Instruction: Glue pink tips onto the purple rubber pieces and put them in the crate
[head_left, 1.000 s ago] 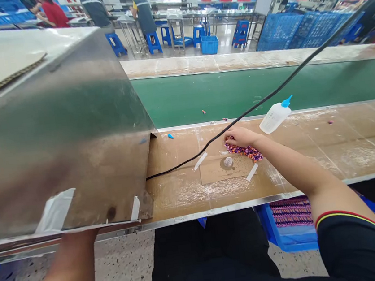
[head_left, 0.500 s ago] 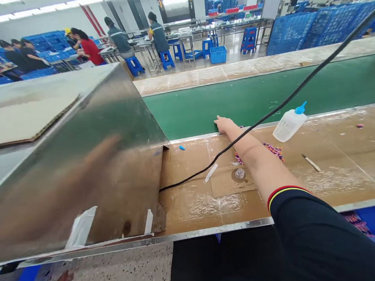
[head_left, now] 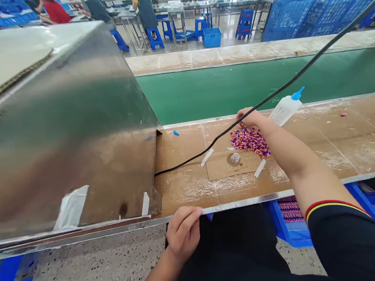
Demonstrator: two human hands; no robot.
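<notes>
My right hand [head_left: 247,117] is at the far edge of a pile of small purple, orange and pink pieces [head_left: 249,140] on the cardboard-covered bench. Its fingers are bent downward, and the black cable crosses in front of it; what they grip, if anything, is hidden. My left hand [head_left: 185,232] is by the front edge of the bench, fingers curled and thumb against the forefinger. I cannot make out anything in that pinch. Close to the pile, a small clear cup [head_left: 235,157] stands on a cardboard piece [head_left: 219,169]. Behind my right forearm leans a white squeeze bottle [head_left: 285,110] with a blue nozzle.
A black cable [head_left: 190,162] slants across the bench. To the left stands a large metal housing [head_left: 106,136]. Beyond the bench runs a green belt [head_left: 202,94]. A blue crate [head_left: 290,219] with patterned pieces is below the front edge. People work at tables behind.
My right hand has come back from the green belt to the pile, slightly rightward. My left hand has risen from the lower left to the bench's front edge. The view has tilted down.
</notes>
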